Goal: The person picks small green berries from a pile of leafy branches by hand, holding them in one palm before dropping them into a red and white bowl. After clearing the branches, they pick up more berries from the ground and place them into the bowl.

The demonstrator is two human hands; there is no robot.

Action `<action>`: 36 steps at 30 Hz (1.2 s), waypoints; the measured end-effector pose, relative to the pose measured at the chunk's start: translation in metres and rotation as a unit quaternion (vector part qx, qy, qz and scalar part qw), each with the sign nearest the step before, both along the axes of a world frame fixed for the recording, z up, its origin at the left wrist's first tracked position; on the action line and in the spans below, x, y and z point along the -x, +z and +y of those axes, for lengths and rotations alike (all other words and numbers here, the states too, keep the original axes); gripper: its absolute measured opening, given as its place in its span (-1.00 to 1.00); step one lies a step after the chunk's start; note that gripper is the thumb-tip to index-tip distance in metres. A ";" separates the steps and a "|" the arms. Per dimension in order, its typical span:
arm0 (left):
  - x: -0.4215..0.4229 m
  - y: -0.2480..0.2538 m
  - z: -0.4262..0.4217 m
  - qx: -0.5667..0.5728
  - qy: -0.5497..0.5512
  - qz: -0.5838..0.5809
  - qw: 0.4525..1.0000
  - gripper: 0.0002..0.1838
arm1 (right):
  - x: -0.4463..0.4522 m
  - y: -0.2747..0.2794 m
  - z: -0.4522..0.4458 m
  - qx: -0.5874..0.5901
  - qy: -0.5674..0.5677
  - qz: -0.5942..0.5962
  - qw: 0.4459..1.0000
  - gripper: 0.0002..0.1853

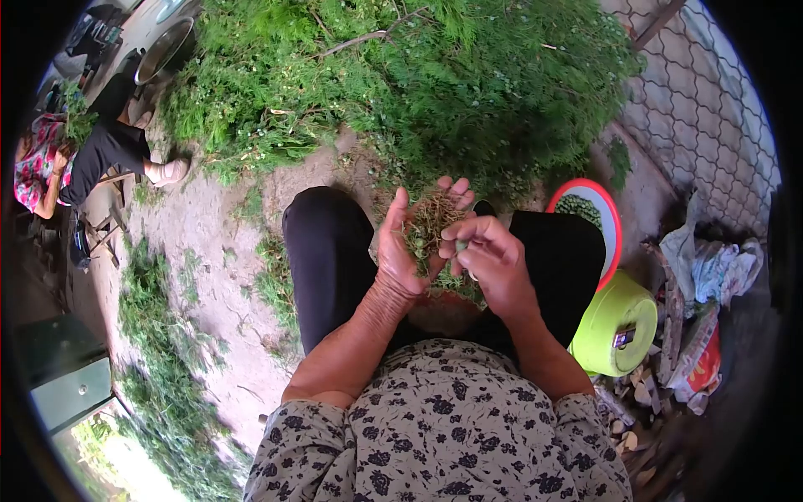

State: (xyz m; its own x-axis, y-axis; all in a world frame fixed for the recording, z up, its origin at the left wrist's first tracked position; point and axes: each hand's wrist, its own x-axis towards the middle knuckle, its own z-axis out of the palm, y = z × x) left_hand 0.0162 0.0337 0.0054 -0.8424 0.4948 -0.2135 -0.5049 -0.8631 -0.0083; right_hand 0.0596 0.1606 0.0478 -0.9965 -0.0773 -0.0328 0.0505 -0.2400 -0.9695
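Observation:
My left hand (400,247) is cupped palm up above my lap, with a clump of dry brown twigs and green bits (428,224) resting in it. Close against that clump, my right hand (495,263) pinches a small round green seed cone (461,245) between thumb and fingers. Both hands are between my knees. To the right of my right knee, a white basin with a red rim (617,243) holds many small green cones like this one.
A large heap of cut evergreen branches (401,92) lies ahead. Beside the basin a yellow-green bucket (631,326) lies tilted, near wood pieces and plastic bags (698,351). At left another person (92,159) sits holding a green sprig, by a metal bowl (165,52).

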 end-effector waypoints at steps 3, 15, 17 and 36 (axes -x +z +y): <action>-0.001 0.003 0.003 -0.001 -0.012 -0.007 1.000 -0.31 | 0.008 0.010 0.007 -0.091 0.051 -0.065 0.992 -0.80; -0.005 0.004 0.003 0.048 -0.024 0.006 0.999 -0.28 | 0.013 -0.007 -0.009 -0.390 0.071 0.189 0.898 -0.69; -0.005 0.004 0.002 0.047 -0.025 0.008 0.999 -0.28 | 0.015 -0.007 -0.009 -0.371 0.045 0.217 0.902 -0.76; -0.004 0.002 0.003 0.034 -0.025 0.025 0.999 -0.27 | 0.010 0.000 -0.005 -0.388 0.085 0.197 0.897 -0.79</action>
